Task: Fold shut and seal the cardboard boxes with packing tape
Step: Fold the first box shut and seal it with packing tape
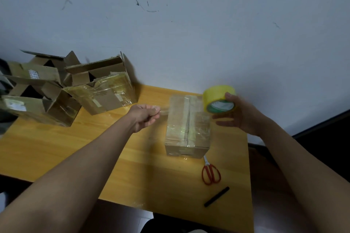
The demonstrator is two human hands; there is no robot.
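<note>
A closed cardboard box (pixel 187 128) stands on the wooden table (pixel 56 149), its top flaps folded shut and covered with shiny clear tape. My right hand (pixel 238 115) holds a yellow roll of packing tape (pixel 217 100) just above the box's far right corner. My left hand (pixel 145 115) pinches the free end of a clear tape strip (pixel 164 110) to the left of the box. The strip stretches across above the box's top towards the roll.
Several open and partly taped cardboard boxes (pixel 102 89) are piled at the table's far left. Red-handled scissors (pixel 210 173) lie just in front of the box, with a black marker (pixel 216 196) nearer the front edge. A white wall rises behind the table.
</note>
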